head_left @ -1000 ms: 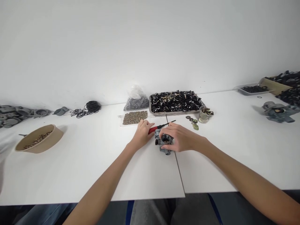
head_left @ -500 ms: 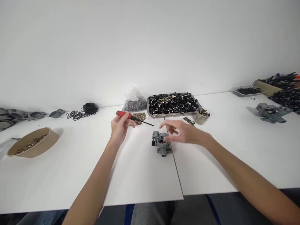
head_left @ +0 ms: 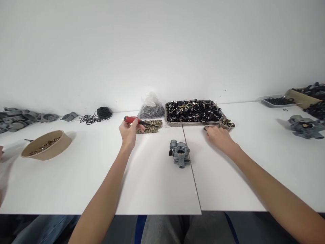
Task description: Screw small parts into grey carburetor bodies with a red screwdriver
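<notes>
In my left hand (head_left: 129, 133) is a screwdriver (head_left: 132, 119) with a red and black handle. Its dark shaft points right, above a patch of small brass-coloured screws or jets (head_left: 152, 128). My right hand (head_left: 218, 136) is down on the table beside a clear cup (head_left: 226, 124) of thin metal plates. Its fingers are bent together over the spot where loose flat discs lie; a dark edge shows at the fingertips, and what they grip is hidden. Between my forearms a grey metal carburetor body (head_left: 180, 154) stands on the table, untouched by either hand.
Behind lies a metal tray (head_left: 194, 123) of black parts, beside a plastic bag (head_left: 151, 106) of small pieces. At left are a beige bowl (head_left: 45, 145), black rings (head_left: 103, 113) and grey castings (head_left: 15, 118). Another carburetor body (head_left: 306, 126) is at right. A co-worker's hand (head_left: 1, 152) shows at far left.
My right hand has moved from above the carburetor body, back and right, to the loose discs by the cup. My left hand keeps the screwdriver, slightly shifted. The view has turned a little.
</notes>
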{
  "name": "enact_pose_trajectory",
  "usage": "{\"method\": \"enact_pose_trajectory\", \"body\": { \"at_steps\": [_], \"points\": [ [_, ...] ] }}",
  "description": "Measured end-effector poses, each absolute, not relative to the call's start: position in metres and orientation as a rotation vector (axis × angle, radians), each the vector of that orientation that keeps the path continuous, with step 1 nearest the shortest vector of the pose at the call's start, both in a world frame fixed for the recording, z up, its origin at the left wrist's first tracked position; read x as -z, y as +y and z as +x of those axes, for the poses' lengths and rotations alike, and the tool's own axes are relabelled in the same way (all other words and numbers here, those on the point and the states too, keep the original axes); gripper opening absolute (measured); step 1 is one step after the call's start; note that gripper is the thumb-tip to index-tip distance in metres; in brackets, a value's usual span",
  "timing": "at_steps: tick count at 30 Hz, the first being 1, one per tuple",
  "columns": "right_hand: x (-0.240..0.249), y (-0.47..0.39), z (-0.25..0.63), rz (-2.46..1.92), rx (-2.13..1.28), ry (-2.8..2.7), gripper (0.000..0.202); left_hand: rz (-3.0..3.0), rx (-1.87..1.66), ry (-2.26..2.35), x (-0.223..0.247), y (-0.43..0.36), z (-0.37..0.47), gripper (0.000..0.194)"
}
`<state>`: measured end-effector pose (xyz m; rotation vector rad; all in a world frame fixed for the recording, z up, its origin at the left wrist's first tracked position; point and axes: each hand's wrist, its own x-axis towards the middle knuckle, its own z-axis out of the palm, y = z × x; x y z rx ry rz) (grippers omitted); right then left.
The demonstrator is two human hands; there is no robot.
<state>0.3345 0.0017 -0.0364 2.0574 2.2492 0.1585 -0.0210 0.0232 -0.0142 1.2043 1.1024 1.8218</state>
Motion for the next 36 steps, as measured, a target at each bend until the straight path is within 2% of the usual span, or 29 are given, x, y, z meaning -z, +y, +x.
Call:
{"method": "enact_pose_trajectory", "body": {
  "at_steps": [13,36],
  "points": [
    [0.038,0.013,0.335,2.033,-0.218,2.261,0.031,1.218,-1.792,1.101,0.023,0.026,-0.018,0.024],
    [0.039,0.024,0.334,2.052,-0.223,2.262,0.035,1.275,-1.773,1.094,0.029,0.027,-0.016,0.024]
  ]
}}
